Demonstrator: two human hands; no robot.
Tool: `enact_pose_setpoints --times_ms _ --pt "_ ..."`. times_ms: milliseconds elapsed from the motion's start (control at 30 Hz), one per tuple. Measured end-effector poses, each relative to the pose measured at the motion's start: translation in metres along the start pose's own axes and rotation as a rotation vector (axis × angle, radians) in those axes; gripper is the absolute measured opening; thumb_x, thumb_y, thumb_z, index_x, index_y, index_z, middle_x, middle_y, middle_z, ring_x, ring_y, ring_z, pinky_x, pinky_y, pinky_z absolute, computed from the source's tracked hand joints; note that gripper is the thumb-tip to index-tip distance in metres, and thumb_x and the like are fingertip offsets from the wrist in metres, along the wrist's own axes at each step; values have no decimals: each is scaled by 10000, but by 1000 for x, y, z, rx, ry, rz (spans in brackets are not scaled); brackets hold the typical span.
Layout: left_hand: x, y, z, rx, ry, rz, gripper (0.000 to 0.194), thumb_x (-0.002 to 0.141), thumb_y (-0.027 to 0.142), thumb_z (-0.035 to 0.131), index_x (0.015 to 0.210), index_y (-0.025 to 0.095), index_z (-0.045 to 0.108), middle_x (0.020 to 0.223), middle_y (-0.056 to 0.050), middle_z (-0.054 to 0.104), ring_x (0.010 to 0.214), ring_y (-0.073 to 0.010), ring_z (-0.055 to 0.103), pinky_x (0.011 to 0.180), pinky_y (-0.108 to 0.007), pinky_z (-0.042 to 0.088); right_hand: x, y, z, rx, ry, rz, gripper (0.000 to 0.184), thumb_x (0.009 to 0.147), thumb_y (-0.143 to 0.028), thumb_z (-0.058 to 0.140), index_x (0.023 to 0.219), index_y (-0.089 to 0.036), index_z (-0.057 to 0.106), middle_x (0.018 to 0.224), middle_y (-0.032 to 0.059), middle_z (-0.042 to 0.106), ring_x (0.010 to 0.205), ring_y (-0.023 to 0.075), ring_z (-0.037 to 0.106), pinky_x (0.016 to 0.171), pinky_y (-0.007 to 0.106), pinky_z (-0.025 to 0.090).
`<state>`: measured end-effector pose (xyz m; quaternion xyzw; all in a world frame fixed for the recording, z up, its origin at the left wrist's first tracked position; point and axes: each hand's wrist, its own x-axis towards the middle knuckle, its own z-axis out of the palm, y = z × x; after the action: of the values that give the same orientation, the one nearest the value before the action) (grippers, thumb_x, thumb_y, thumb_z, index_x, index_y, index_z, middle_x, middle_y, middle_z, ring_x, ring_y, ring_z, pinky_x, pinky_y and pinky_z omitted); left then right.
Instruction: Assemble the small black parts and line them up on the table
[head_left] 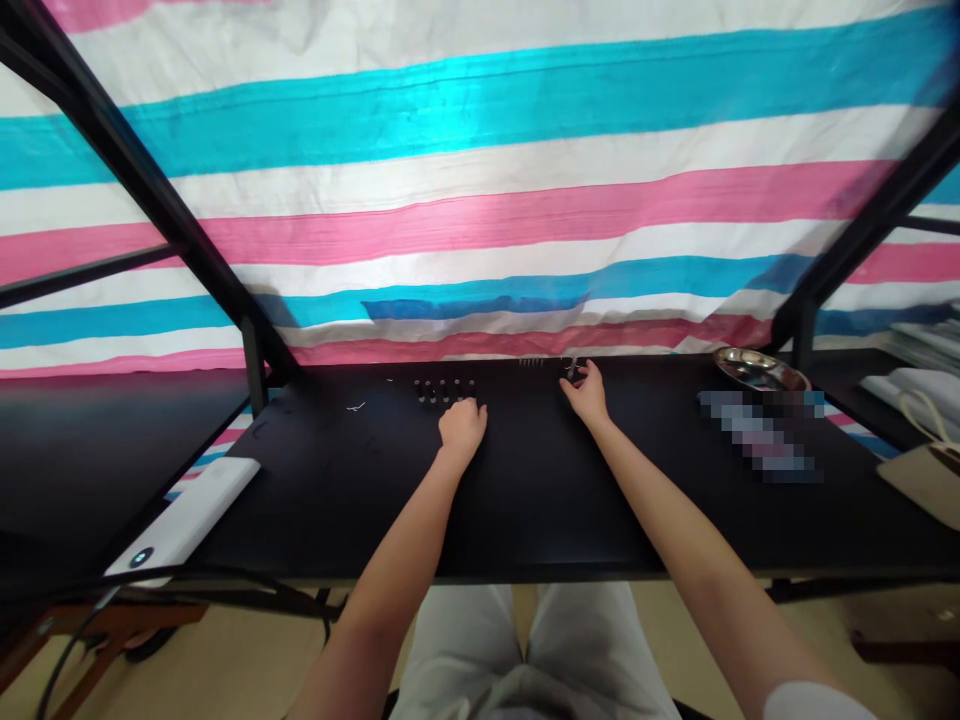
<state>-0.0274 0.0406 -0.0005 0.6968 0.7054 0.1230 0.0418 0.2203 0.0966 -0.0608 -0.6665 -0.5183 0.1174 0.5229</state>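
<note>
Handling of small parts, both hands at the far side of a black table (544, 490). Step in hand, as I judge it: sorting or picking among tiny pieces, one hand at each cluster.

Left hand (463, 426): just near of the right end of a row of small dark cylinders (443, 391), about five, with pale or shiny ends. Back of hand up, fingers curled under, thumb toward the right. Fingertips hidden; cannot tell whether they grip anything. Wrist low, left forearm (401, 540) slanting in from near left.

Right hand (590, 394): farther out, close to the table's far edge. Thumb and fingers bent around a small metallic piece (572, 369), a gap visible between them; contact too small to confirm, so pinched or merely framed, cannot tell. Right forearm (667, 510) stretched in from near right, sleeve only at the near end. Just left of this hand, a row of thin small pieces (531, 362) along the far edge.

Next move, my judgement, calls for a fine fingertip pinch and a steady wrist; a careless knuckle could topple the cylinders.

Also noted: white scraps (355, 407) left of the cylinders; shiny metal dish (761, 371) far right.
</note>
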Motion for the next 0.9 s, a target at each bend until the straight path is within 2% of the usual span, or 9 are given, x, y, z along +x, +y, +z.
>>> enact_pose_setpoints --times_ms 133,233,400,500,700,833,900 --pt "-10 11 0 -1 -20 117 352 872 405 356 810 172 613 778 -92 643 756 -219 624 662 -290 433 14 4 9 -32 1 -3 722 629 -393 617 1251 -82 423 1033 150 585 696 173 561 715 342 455" --pt "-20 23 0 -4 -36 197 363 878 409 346 821 172 615 747 -83 637 731 -205 620 658 -275 422 24 7 16 -59 -16 -42 638 620 -386 627 1163 -70 513 918 132 608 713 192 559 694 338 452" --pt "-32 35 4 -11 -62 323 355 876 400 348 804 178 615 712 -72 634 691 -210 616 632 -284 418 32 8 20 -133 -78 -159 290 688 -351 563 808 -107 666 746 92 589 643 179 533 664 329 443" --pt "-34 35 6 -31 -67 361 353 878 391 346 782 182 614 692 -64 630 679 -204 614 627 -278 417 29 7 18 -111 -110 -224 272 717 -365 546 667 -126 666 701 80 574 603 166 519 638 324 445" --pt "-33 34 4 -91 -53 313 358 878 420 347 801 196 616 695 -51 630 674 -181 604 635 -257 410 12 -4 13 -2 -187 -372 289 777 -312 518 960 -163 684 877 81 612 704 164 565 690 318 471" --pt "-33 33 3 -226 -12 272 292 863 402 398 1016 236 583 721 -12 629 674 -148 592 626 -229 402 -1 -19 12 -51 -292 -505 322 811 -212 471 1089 -223 634 967 58 608 822 163 581 759 306 471" --pt "-32 31 5 -313 2 262 331 844 378 440 1144 264 522 706 18 618 646 -128 580 602 -212 395 -7 -27 11 -85 -320 -581 352 816 -174 457 1125 -239 613 979 54 593 844 158 576 773 298 469"
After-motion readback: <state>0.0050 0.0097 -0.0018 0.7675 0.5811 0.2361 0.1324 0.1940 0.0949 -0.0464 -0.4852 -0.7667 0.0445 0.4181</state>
